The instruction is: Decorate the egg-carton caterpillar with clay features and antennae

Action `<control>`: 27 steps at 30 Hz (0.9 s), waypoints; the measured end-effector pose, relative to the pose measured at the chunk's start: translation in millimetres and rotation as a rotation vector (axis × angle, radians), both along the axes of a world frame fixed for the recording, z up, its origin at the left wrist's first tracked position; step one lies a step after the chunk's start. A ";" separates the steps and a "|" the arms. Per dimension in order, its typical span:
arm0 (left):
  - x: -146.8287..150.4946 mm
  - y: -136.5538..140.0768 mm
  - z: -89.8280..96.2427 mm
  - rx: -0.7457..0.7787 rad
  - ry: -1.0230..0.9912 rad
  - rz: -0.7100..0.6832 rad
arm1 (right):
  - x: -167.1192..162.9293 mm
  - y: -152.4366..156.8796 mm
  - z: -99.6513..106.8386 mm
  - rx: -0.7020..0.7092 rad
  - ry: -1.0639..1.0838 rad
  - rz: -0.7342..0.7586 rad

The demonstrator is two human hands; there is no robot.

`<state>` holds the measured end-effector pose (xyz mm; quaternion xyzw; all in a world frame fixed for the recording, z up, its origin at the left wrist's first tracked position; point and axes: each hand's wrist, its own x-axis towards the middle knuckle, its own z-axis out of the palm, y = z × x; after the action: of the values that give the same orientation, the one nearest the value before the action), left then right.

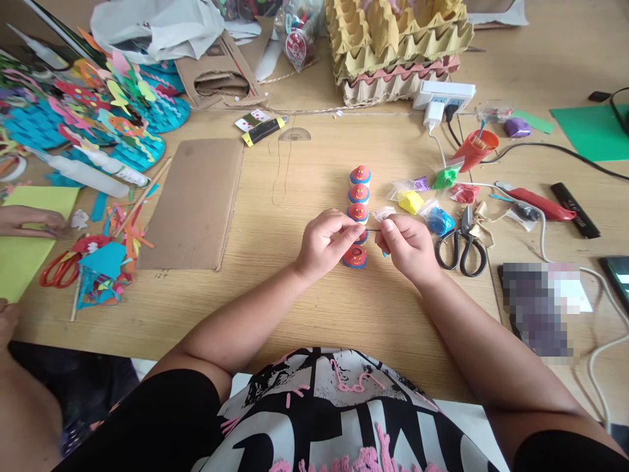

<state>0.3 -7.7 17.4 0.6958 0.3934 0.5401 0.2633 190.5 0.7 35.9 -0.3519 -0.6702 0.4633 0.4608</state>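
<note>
My left hand [327, 242] and my right hand [405, 246] face each other over the table, fingertips pinched. Between them stretches a thin dark strand [373, 230], its ends hidden in the fingers. A small blue tip [385, 254] pokes out beneath my right fingers; what it belongs to is hidden. Behind and below the hands runs a column of several small round red pieces with blue rims and yellow smiling faces, such as the top one [360, 175]. The nearest piece [354, 256] has a dark loop on it. Another piece is partly covered by my left fingers.
Bags of coloured clay, including yellow [409, 202] and blue [441, 221], lie right, beside black-handled scissors [463, 242]. An orange cup [474, 149], egg trays [398, 46] and power strip [445, 96] stand behind. Cardboard [189, 203] and another person's hand [32, 221] are left.
</note>
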 end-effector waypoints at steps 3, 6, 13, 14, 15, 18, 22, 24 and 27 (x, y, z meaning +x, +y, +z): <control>-0.1 -0.1 0.7 -0.001 0.000 0.002 | 0.5 1.1 -2.6 -0.021 0.027 0.015; 0.2 -0.7 1.0 -0.010 -0.003 0.007 | -0.1 2.3 -6.6 -0.051 0.117 0.045; 1.6 -1.6 0.3 -0.005 -0.038 0.010 | -4.4 1.2 -6.9 -0.131 0.235 0.113; 1.8 -1.4 0.2 -0.003 -0.040 0.007 | -4.7 1.0 -6.8 -0.131 0.237 0.111; 1.9 -1.2 0.2 -0.003 -0.042 0.004 | -4.8 0.9 -6.9 -0.127 0.237 0.109; 1.9 -0.9 0.3 -0.011 -0.047 -0.002 | -5.0 0.8 -6.9 -0.111 0.240 0.107; 1.5 -1.7 0.4 -0.073 -0.056 -0.015 | -6.1 0.0 -5.3 -0.092 0.241 0.101; 1.2 -2.2 0.0 -0.143 -0.082 -0.034 | -6.9 -0.4 -4.6 -0.090 0.251 0.084; 1.5 -2.3 -2.0 -0.238 -0.155 -0.062 | -7.5 -0.3 -5.0 -0.109 0.273 0.059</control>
<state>1.7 -10.1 15.5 0.6277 0.4113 0.5334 0.3902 183.0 0.4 30.9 -0.2903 -0.5853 0.5561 0.5138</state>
